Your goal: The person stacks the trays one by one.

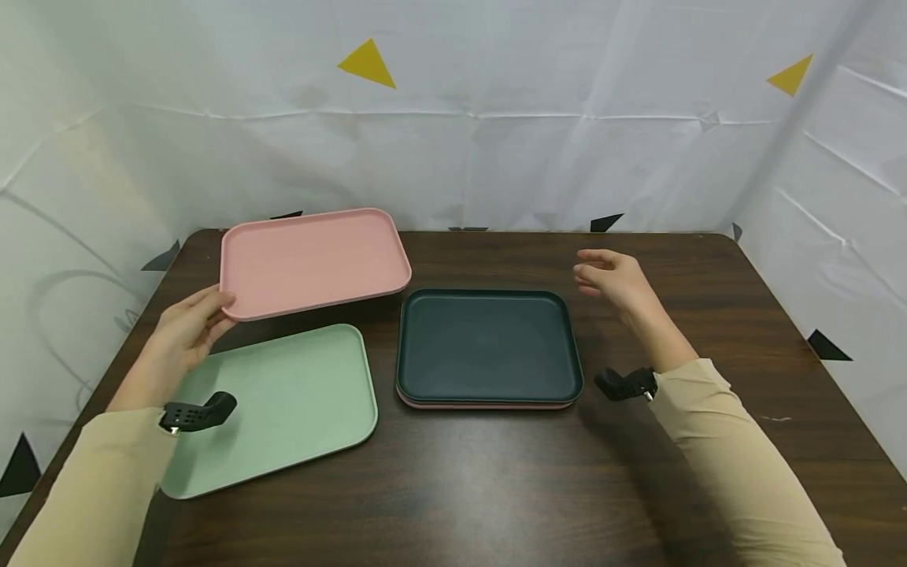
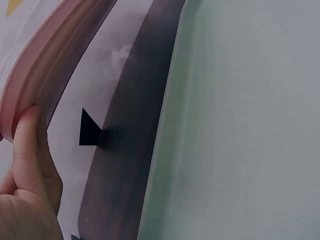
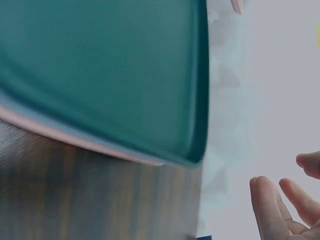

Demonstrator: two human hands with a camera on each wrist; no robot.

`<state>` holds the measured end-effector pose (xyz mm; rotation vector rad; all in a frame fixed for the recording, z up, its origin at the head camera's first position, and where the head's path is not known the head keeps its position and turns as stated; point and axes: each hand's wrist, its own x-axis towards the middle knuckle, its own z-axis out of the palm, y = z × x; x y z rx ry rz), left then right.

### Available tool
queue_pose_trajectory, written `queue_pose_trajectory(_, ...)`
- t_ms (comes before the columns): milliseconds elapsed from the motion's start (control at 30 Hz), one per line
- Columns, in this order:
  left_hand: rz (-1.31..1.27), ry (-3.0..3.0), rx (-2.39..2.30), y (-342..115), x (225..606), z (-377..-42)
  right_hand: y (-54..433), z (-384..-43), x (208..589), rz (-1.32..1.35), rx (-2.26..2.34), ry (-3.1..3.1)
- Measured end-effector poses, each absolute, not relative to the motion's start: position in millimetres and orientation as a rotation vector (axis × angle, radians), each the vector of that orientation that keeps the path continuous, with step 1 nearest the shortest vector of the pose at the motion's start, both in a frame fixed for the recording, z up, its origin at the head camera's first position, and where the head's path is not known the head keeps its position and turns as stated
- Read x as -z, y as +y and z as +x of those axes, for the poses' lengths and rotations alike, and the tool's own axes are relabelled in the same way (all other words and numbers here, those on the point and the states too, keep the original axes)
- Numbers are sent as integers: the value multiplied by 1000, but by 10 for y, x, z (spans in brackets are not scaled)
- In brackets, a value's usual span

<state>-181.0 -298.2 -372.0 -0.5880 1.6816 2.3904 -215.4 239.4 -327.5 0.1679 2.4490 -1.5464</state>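
So the left hand [image 1: 187,327] has a pinch grip on the near left corner of a pink tray [image 1: 315,264], and that tray is up off the surface [image 1: 489,488] at the back left, just past a light green tray [image 1: 290,409] lying at a slant. Right hand [image 1: 616,283] isn't holding anything: fingers loosely bent, clear gap between thumb and the rest, hanging over the surface to the right of a dark green tray [image 1: 489,346]. That dark one sits in the middle on top of a pink one, and you only get a thin strip of its rim [image 1: 489,406] poking out along the near side. Can't tell how many are in that pile. The left forearm and the black wristband [image 1: 198,412] cover part of the light green tray, so its left end is mostly hidden. In the left wrist view the lifted tray runs off the top, and most of the thumb is hard to make out. The right wrist view is kinda blurry, cuts the right hand off at the edge and only catches part of the pile.
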Motion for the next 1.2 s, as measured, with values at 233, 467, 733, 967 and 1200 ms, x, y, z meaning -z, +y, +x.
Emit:
queue_pose_trajectory(233,-515,1677,-2394,-2897,3711,-1801,2231,-2257,3194,166,1579,2464)
queue_pose_trajectory(467,-507,1698,-2361,-2826,3720,-1809,2052,-2334,3138,141,1637,2428)
queue_pose_trajectory(733,-477,1688,-2342,-2760,3708,-1814,1823,-2405,3190,161,1731,2355)
queue_pose_trajectory(967,-444,1689,-2310,-2674,3714,-1806,1627,-2428,3244,128,1745,2340)
queue_pose_trajectory(1200,-401,1698,-2292,-2572,3752,-1818,1478,-2451,3324,100,1722,2342)
